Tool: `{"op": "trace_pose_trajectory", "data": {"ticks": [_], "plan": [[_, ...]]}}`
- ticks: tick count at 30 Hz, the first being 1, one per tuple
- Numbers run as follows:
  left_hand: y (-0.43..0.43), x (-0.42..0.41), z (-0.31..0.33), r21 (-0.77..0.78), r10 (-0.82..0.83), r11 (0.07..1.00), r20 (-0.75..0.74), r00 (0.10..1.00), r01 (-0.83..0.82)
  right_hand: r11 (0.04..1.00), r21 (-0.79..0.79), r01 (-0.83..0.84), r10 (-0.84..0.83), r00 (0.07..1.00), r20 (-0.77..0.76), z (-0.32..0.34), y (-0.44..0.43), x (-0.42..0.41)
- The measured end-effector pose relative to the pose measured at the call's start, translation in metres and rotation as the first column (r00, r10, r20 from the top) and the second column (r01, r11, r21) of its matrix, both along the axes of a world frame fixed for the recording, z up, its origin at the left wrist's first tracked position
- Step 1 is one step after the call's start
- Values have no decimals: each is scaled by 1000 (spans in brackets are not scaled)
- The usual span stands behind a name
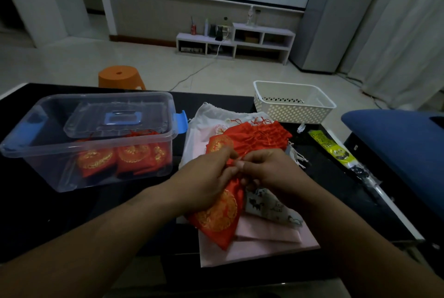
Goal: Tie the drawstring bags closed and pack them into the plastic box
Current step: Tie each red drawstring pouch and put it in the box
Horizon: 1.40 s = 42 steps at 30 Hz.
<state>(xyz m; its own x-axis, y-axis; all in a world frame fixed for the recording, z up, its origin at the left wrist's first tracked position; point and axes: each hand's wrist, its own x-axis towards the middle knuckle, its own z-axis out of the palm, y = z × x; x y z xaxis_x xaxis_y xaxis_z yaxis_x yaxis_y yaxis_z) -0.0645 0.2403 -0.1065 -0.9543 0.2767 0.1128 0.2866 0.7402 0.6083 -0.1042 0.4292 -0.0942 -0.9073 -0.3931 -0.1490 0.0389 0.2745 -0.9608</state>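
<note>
A single head-worn view looks forward and down from close above both hands (240, 172), which meet at lower centre; the black table (36, 213) spreads around them, with the room's floor beyond.

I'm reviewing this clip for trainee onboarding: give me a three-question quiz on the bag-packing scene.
1. True or false: the clear plastic box already holds red bags.
2. What are the left hand and right hand working on? A) a white basket B) the red bag C) the lid
3. Where does the box's lid rest?

Key:
1. True; several red bags with gold print show through the wall.
2. B; both hands pinch at its gathered neck.
3. Loose, tilted across the box's open top.
</note>
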Motion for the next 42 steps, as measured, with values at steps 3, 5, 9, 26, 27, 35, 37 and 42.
{"op": "trace_pose_trajectory", "data": {"ticks": [3, 5, 9, 26, 27, 35, 37, 42], "plan": [[-1, -1, -2, -87, 9, 996, -67, 998, -14, 1000, 2, -10, 10, 1000, -2, 1, 1, 2], [-2, -1, -2, -124, 16, 992, -101, 995, -28, 1000, -4, -18, 18, 1000, 4, 1, 3, 3], [-6, -2, 1, -169, 3, 985, -131, 991, -26, 999, 28, -40, 41, 998, -47, 0, 7, 4], [-6, -3, 7, 83, -5, 997, 123, 992, -5, 952, 305, 17, 77, 953, -293, 5, 2, 8], [-6, -4, 8, 82, -3, 997, 133, 991, -8, 953, 302, 17, 74, 954, -289, 5, 2, 8], [-6, -3, 12, 230, -28, 973, 237, 971, -28, 961, 275, -6, 79, 963, -256, 10, 4, 12], [-5, -3, 8, 265, -24, 964, 228, 973, -38, 969, 248, -11, 73, 967, -244, 11, 4, 12], [-2, -1, -1, 336, -20, 941, 188, 982, -45, 971, 239, -8, 67, 968, -241, 11, 5, 13]]}}
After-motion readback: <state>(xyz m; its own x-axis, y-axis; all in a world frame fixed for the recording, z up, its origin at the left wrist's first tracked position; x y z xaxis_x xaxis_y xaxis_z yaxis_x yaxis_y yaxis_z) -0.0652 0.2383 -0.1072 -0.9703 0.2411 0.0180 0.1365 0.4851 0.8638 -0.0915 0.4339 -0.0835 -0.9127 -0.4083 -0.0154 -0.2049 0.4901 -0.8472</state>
